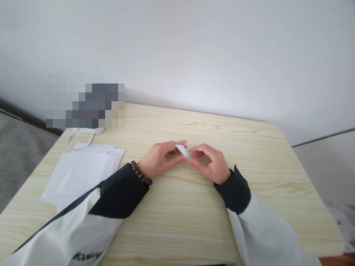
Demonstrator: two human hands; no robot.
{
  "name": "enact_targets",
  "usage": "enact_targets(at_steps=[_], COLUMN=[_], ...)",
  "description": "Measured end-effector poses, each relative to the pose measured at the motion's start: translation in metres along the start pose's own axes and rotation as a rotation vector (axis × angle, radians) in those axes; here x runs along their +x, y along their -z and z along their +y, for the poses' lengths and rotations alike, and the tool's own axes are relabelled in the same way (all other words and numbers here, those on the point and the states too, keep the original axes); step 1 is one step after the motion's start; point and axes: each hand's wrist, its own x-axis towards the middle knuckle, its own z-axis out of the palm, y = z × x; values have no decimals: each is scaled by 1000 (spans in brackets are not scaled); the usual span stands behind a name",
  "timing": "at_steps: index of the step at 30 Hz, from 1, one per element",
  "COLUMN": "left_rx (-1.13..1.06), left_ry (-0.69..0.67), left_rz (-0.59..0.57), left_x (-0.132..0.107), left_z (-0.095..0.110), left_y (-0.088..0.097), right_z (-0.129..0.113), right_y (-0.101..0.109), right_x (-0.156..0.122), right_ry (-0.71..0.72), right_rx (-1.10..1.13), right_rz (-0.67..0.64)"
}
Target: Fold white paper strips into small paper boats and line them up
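A small folded piece of white paper is pinched between both my hands above the middle of the light wooden table. My left hand grips it from the left with thumb and fingers closed on it; a brown bead bracelet circles that wrist. From the right, my right hand pinches the paper's lower tip with thumb and forefinger. Both forearms rest on the tabletop in black-and-white sleeves.
Several white paper sheets lie stacked on the table's left side. Behind them sits a white bag with a loop handle, partly under a blurred patch. A white wall stands right behind the table's far edge.
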Motion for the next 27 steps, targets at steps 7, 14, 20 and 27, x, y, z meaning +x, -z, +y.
enact_targets(at_steps=[7,14,20,27], left_rx=[-31,135,173,210], left_ry=[3,-22,-44,-68], left_rz=[-11,7,30,85], left_x=[0,2,4,2], left_z=[-1,6,10,9], left_y=[0,1,-1,-3], right_z=[-1,-4,-19,-15], right_y=[1,-6,-23,-25], right_x=[1,0,2,3], right_ry=[-9,91,96,-71], right_rx=[5,-194,-396,-485], right_rz=[-4,124,142,179])
